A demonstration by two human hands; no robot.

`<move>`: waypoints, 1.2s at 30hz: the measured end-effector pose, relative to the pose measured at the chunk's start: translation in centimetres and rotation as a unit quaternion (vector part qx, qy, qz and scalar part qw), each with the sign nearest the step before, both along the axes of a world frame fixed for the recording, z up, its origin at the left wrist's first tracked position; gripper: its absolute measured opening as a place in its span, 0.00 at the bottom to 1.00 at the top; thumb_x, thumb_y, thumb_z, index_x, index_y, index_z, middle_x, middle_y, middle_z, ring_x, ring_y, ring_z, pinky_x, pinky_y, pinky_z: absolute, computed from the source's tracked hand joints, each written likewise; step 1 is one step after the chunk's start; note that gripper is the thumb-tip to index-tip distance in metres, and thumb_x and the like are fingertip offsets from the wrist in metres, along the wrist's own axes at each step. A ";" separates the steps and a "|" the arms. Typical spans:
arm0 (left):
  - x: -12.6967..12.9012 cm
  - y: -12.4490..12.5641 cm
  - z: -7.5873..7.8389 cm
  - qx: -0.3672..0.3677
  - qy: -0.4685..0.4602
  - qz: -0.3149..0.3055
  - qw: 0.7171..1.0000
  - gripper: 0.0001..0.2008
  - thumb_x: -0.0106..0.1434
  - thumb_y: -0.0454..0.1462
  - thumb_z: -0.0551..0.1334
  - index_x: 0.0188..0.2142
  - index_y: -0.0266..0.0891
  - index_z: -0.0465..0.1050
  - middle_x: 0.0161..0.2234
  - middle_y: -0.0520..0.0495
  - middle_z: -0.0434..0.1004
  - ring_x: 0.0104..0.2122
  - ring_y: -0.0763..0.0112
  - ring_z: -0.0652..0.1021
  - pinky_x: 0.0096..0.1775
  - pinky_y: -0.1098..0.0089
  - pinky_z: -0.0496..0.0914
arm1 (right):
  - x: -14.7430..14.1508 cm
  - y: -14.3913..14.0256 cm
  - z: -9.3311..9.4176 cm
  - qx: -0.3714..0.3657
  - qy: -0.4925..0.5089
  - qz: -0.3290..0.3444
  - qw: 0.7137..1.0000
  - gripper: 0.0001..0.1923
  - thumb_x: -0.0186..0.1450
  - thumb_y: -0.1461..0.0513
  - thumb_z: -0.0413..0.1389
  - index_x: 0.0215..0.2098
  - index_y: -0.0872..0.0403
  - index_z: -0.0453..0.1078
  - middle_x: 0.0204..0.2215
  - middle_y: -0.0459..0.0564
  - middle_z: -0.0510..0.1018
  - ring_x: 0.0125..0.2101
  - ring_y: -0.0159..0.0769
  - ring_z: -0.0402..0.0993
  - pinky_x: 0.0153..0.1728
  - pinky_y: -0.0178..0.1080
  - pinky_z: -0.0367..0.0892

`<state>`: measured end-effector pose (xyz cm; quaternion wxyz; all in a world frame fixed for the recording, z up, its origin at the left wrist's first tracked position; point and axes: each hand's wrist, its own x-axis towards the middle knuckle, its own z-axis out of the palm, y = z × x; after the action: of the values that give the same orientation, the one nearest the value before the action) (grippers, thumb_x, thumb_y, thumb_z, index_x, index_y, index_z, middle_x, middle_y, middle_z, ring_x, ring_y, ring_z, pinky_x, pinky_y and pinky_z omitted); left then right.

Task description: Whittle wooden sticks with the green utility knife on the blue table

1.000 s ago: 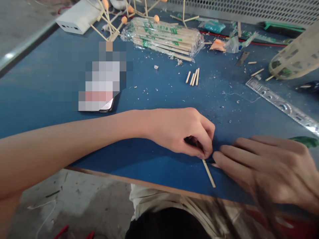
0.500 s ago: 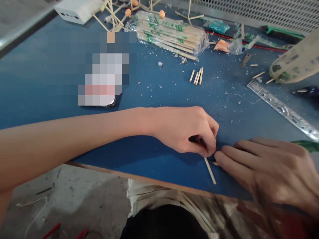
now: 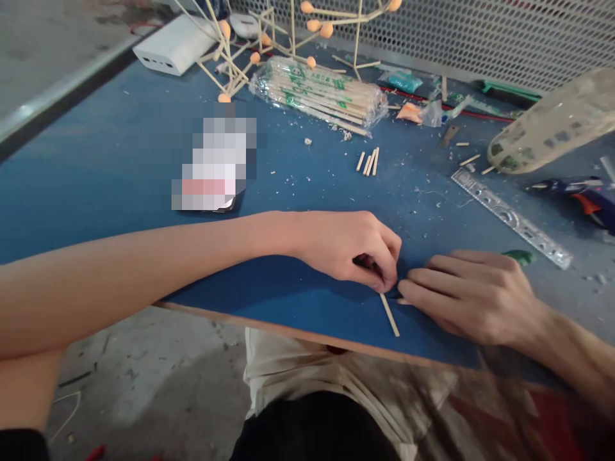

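Near the front edge of the blue table, my left hand (image 3: 353,250) pinches a thin wooden stick (image 3: 391,317). The stick's lower end sticks out from under the fingertips, lying on the tabletop; its upper part is hidden by the hand. Close on the right, my right hand (image 3: 473,296) is closed, with fingers pressed together. A thin dark blade-like piece (image 3: 393,296) pokes out from its fingertips toward the stick; most of it is covered. Beyond the hands lie several short cut sticks (image 3: 369,162).
A bag of sticks (image 3: 319,93) lies behind, beside a stick frame with orange balls (image 3: 255,58). Left are a phone, partly blurred out (image 3: 214,169), and a white box (image 3: 175,48). Right are a clear ruler (image 3: 512,218), a glue gun (image 3: 571,192) and a clear bottle (image 3: 548,128).
The view has shifted, so more of the stick frame and glue gun shows. Both hands keep nearly the same pose around the stick.
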<state>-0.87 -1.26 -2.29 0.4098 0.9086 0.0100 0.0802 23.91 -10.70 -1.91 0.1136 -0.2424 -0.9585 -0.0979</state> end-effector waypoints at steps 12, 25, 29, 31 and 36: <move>0.0 0.0 0.0 -0.013 0.005 0.002 1.000 0.08 0.67 0.36 0.65 0.40 0.49 0.84 0.41 0.47 0.81 0.39 0.69 0.80 0.44 0.71 0.72 | -0.3 0.3 0.2 -0.019 -0.037 0.027 0.999 0.06 0.73 0.64 0.53 0.41 0.51 0.72 0.29 0.42 0.78 0.28 0.32 0.66 0.29 0.41 0.52; 0.3 0.3 -0.1 -0.001 0.000 -0.006 1.000 0.07 0.67 0.38 0.65 0.39 0.48 0.84 0.42 0.47 0.81 0.38 0.70 0.80 0.43 0.71 0.71 | -1.0 0.1 -0.1 0.006 -0.035 0.042 0.999 0.09 0.72 0.67 0.51 0.43 0.52 0.73 0.28 0.42 0.77 0.27 0.31 0.65 0.29 0.40 0.52; 0.3 0.3 -0.1 -0.001 0.002 -0.016 1.000 0.06 0.67 0.39 0.65 0.38 0.48 0.84 0.41 0.48 0.81 0.37 0.70 0.80 0.42 0.71 0.71 | -0.9 0.2 -0.1 -0.004 -0.018 0.033 0.999 0.08 0.72 0.65 0.52 0.42 0.52 0.74 0.28 0.42 0.78 0.27 0.31 0.67 0.29 0.40 0.53; 0.3 0.2 -0.1 -0.004 0.008 -0.010 1.000 0.07 0.67 0.40 0.65 0.38 0.49 0.84 0.42 0.48 0.81 0.38 0.71 0.80 0.43 0.72 0.71 | -0.7 0.3 -0.1 -0.014 -0.007 0.024 1.000 0.07 0.73 0.62 0.54 0.40 0.52 0.75 0.27 0.42 0.77 0.28 0.31 0.68 0.29 0.39 0.54; 0.4 0.0 0.0 -0.006 0.017 -0.007 1.000 0.08 0.68 0.39 0.63 0.40 0.49 0.83 0.43 0.47 0.81 0.40 0.69 0.79 0.46 0.71 0.71 | -0.4 0.4 0.1 -0.008 -0.005 0.020 1.000 0.08 0.73 0.60 0.54 0.39 0.51 0.75 0.27 0.42 0.77 0.27 0.31 0.68 0.29 0.39 0.54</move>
<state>-0.51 -1.30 -2.26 0.4155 0.9074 0.0110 0.0615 23.53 -10.29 -1.83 0.1087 -0.2231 -0.9646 -0.0895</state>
